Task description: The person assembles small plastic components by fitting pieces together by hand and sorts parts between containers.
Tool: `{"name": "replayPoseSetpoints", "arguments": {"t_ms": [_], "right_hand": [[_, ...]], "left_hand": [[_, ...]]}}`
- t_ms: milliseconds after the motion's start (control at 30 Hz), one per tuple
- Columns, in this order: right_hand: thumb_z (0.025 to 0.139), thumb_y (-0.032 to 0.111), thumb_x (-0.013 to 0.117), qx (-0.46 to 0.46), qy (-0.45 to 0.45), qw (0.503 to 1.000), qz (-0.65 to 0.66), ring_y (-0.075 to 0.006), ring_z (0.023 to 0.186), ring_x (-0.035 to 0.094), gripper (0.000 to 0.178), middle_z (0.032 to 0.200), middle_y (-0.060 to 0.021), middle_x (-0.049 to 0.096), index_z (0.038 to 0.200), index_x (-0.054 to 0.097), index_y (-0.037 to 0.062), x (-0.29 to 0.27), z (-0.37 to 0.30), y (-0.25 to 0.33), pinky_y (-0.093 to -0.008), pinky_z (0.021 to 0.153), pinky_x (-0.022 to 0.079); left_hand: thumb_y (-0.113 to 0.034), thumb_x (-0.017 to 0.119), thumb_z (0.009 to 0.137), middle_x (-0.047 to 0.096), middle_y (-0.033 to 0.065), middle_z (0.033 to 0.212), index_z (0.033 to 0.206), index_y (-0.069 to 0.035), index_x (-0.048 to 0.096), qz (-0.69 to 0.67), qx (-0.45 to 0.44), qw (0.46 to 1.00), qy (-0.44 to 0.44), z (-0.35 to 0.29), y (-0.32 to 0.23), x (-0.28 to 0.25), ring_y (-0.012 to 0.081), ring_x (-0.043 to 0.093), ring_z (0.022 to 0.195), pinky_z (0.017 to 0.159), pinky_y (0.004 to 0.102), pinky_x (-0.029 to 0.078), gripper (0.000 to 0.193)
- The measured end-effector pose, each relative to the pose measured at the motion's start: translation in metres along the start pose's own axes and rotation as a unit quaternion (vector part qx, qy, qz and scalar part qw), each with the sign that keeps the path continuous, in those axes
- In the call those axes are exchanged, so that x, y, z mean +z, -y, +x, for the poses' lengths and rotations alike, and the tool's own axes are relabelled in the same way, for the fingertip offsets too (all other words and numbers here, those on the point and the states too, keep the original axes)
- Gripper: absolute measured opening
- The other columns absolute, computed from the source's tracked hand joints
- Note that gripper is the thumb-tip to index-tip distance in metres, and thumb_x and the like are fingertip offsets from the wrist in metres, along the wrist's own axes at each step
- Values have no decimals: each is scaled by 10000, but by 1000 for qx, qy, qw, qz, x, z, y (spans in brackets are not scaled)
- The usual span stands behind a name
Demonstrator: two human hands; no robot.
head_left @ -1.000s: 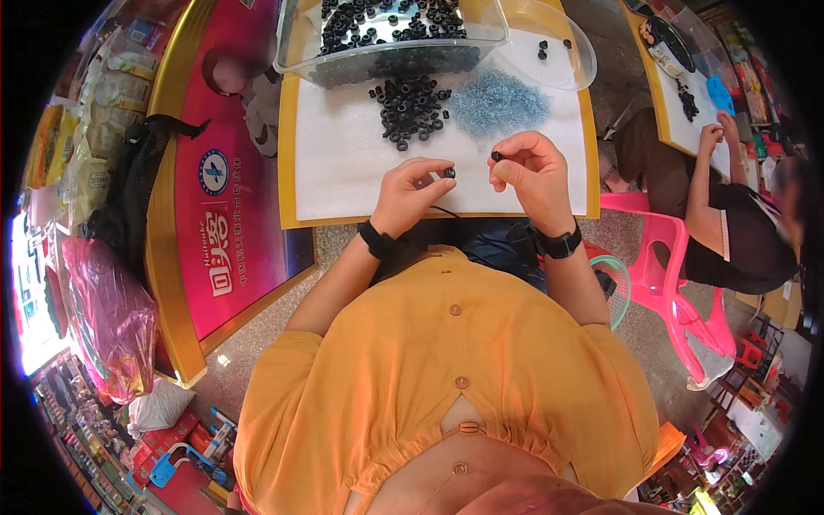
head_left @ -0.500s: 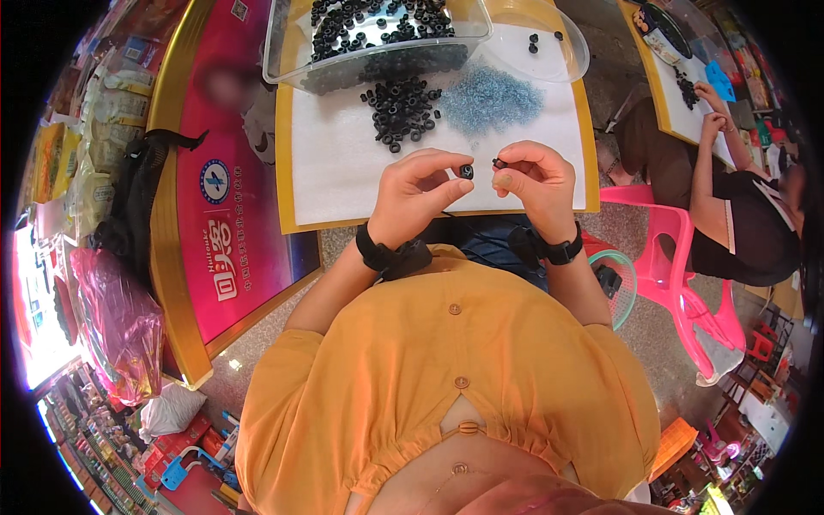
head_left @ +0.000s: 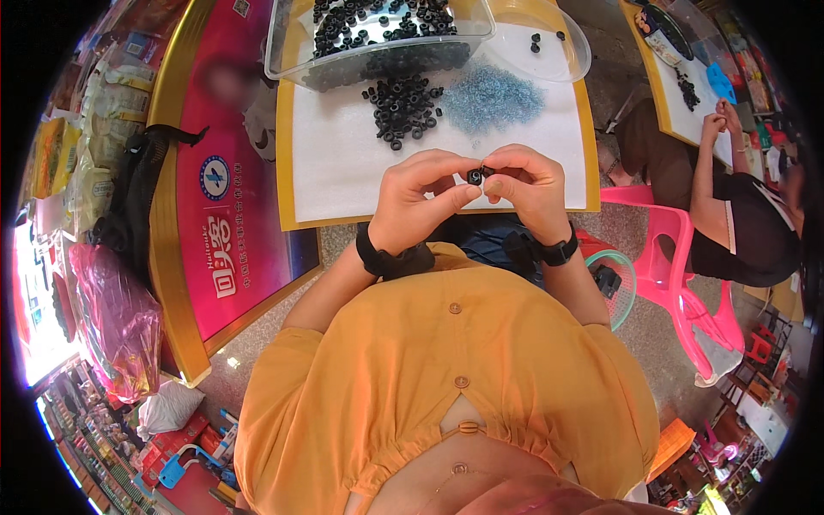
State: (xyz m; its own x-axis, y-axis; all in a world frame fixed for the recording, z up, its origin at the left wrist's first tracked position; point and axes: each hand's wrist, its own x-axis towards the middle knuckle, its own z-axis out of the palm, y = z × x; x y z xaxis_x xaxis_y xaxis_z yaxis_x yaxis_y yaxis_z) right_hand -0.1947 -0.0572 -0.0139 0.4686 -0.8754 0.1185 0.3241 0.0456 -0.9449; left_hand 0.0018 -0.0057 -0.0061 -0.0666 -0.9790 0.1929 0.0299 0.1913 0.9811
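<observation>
- Person's two bare hands, close together above the near edge of a white table [head_left: 335,184], fingertips meeting or nearly so.
- Left hand [head_left: 416,199]: thumb and forefinger pinch a black ring [head_left: 475,177], its opening partly visible.
- Right hand [head_left: 534,190]: thumb and forefinger pinch a small dark bit [head_left: 487,171], mostly hidden, right beside the ring. Whether the two touch or are joined, I cannot tell.
- Beyond the hands: a black pile [head_left: 402,112], with a blue pile [head_left: 493,99] to its right and a clear tub [head_left: 292,69] behind.
- Step in hand, seemingly: fitting bit to ring. The next move likely calls for careful lining-up and light, steady pressure.
</observation>
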Motion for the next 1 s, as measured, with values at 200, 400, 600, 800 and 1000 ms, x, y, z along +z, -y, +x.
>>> {"name": "replayPoseSetpoints", "arguments": {"t_ms": [200, 400, 600, 800, 1000], "right_hand": [[846, -35, 725, 23, 13, 999, 21, -142, 744, 650, 228, 974, -95, 673, 1070, 680, -32, -2, -2, -1, -253, 648, 542], [864, -27, 715, 54, -7, 995, 79, -136, 743, 649, 237, 922, -83, 688, 1095, 664, -13, -3, -4, -8, -256, 648, 539], [865, -31, 713, 39, -1, 998, 57, -141, 751, 650, 227, 953, -87, 679, 1085, 664, -15, -4, -4, -11, -256, 657, 541], [866, -50, 699, -21, 13, 1000, -7, -146, 790, 655, 244, 1034, -95, 644, 1108, 671, -36, -2, -2, -7, -252, 682, 547], [868, -58, 689, -53, 42, 994, -91, -145, 772, 661, 262, 1004, -101, 652, 1128, 687, -28, -3, -2, 3, -244, 678, 549]], "left_hand": [[-70, 758, 831, 694, 70, 962, 1088, -32, 722, 19, 31, 999, -8, -1, 0, 0, 80, 604, 697, 612, 222, 490, 262], [27, 740, 834, 649, 77, 1056, 1140, -3, 696, 21, 11, 1000, 20, -2, 2, -3, 91, 626, 822, 690, 213, 507, 311], [26, 741, 834, 651, 75, 1048, 1139, -4, 697, 18, 2, 1000, 17, -2, 3, -3, 91, 629, 821, 691, 212, 508, 310], [26, 740, 835, 652, 79, 1045, 1132, 5, 694, 15, 5, 1000, 19, -2, 4, -2, 96, 632, 817, 684, 213, 508, 301], [24, 739, 837, 657, 77, 1023, 1125, 8, 694, -9, 2, 1000, 22, 1, 2, -2, 95, 616, 816, 679, 214, 488, 292]]}}
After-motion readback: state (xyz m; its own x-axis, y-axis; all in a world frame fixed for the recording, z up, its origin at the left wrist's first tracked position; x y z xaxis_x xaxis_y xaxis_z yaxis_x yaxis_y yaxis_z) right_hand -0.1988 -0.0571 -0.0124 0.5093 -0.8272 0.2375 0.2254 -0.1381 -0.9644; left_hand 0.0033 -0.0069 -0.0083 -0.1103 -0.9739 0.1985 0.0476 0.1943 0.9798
